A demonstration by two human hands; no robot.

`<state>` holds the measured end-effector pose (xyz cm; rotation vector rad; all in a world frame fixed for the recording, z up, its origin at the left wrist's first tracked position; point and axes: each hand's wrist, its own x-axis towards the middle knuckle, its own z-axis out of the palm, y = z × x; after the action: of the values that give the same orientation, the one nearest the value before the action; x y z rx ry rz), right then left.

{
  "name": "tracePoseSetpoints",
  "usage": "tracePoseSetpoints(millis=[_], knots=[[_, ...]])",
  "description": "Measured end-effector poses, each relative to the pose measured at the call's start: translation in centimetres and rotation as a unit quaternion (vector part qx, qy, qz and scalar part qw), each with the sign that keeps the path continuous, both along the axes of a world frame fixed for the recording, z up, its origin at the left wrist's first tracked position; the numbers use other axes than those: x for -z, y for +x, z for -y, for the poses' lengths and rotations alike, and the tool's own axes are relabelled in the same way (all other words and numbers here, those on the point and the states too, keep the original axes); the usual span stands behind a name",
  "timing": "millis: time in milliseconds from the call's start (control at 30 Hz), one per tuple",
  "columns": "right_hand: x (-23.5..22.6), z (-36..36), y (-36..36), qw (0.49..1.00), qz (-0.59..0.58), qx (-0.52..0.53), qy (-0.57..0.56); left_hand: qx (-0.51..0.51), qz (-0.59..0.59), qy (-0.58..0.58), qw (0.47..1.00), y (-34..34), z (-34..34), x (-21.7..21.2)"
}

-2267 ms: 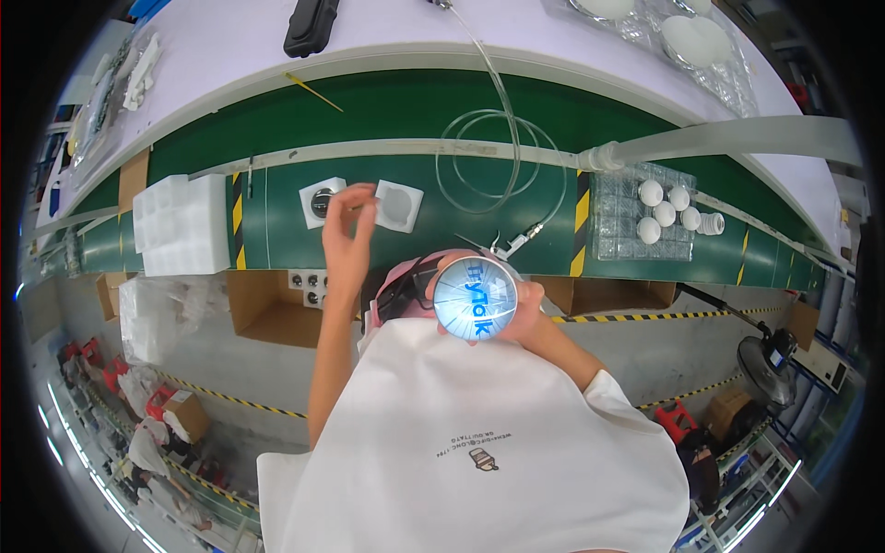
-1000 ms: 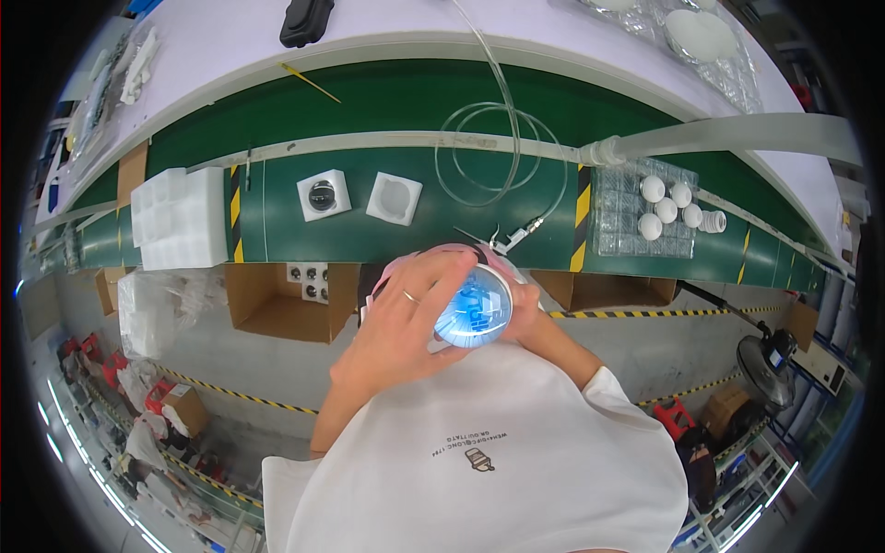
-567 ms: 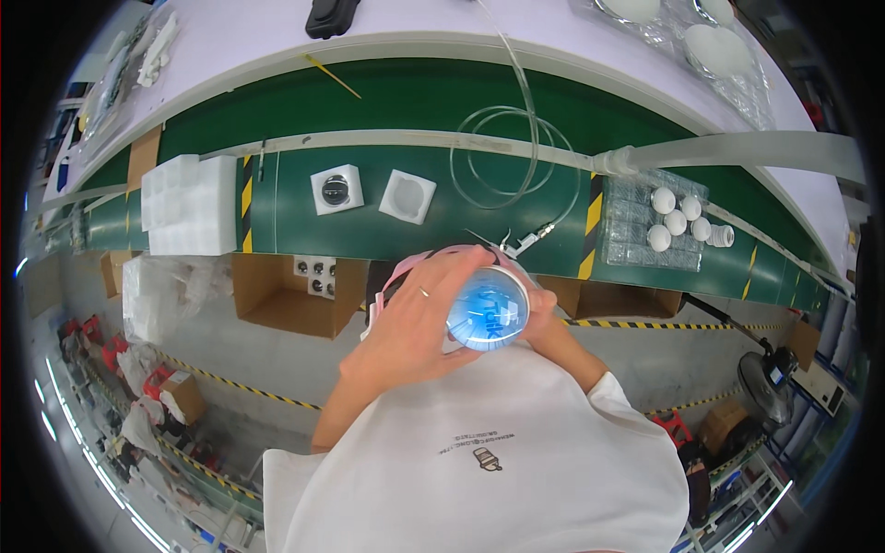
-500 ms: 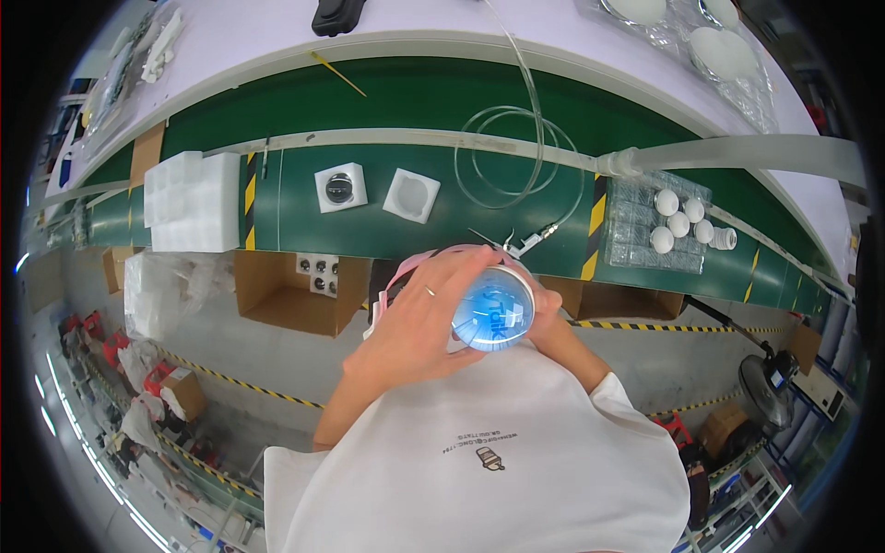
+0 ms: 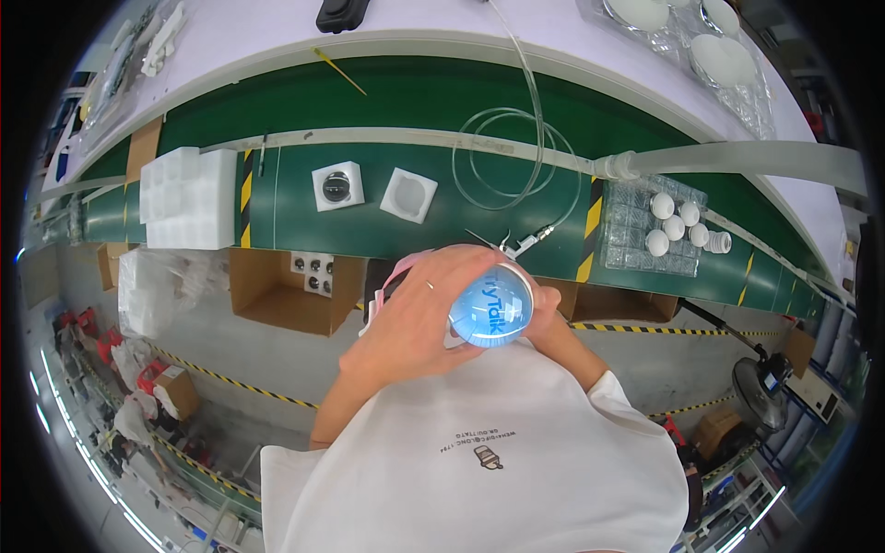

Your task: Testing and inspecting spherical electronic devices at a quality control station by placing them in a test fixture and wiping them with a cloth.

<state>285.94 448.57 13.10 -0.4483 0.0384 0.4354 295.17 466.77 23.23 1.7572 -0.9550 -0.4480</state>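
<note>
A round blue glossy object (image 5: 491, 306), dome-like with light lettering on its face, sits close under the camera, just in front of the person's white shirt (image 5: 489, 452) and on the near side of the green conveyor belt (image 5: 387, 147). Its face points up at the camera; being round as seen from here, it shows no clear long axis, and whatever lies beneath it is hidden. The left hand (image 5: 415, 318) wraps its left side, fingers (image 5: 461, 267) curled over the upper rim and pressed to it, a ring on one finger. The right hand (image 5: 546, 309) is mostly concealed behind the object; only a bit of it and the wrist show at the right edge, touching the object, so I cannot tell how its fingers are set. A pink-edged item (image 5: 392, 281) peeks from under the left hand, too covered to identify. On the belt lie two white square foam pieces (image 5: 373, 189), one with a dark round part in it, a white foam tray (image 5: 189, 198) to the left, a coil of clear tubing (image 5: 512, 161), and a clear tray of white round parts (image 5: 668, 226) to the right. Beyond the belt runs a pale desk (image 5: 442, 18), its contents cut off at the picture's rim. Open cardboard boxes (image 5: 286, 290) stand under the belt; yellow-black tape marks the grey floor (image 5: 230, 350).
</note>
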Motion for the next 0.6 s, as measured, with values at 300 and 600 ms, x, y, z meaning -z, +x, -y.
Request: tracePoseSetpoints(millis=[300,600], knots=[[0.3,-0.3,0.0,0.998,0.01,0.017,0.061,-0.008,0.041,-0.034,0.999,-0.1,0.2,0.7],[-1.0,-0.4,0.1,0.999,-0.002,0.029,-0.034,0.002,0.025,-0.025,0.999,-0.1,-0.2,0.9]])
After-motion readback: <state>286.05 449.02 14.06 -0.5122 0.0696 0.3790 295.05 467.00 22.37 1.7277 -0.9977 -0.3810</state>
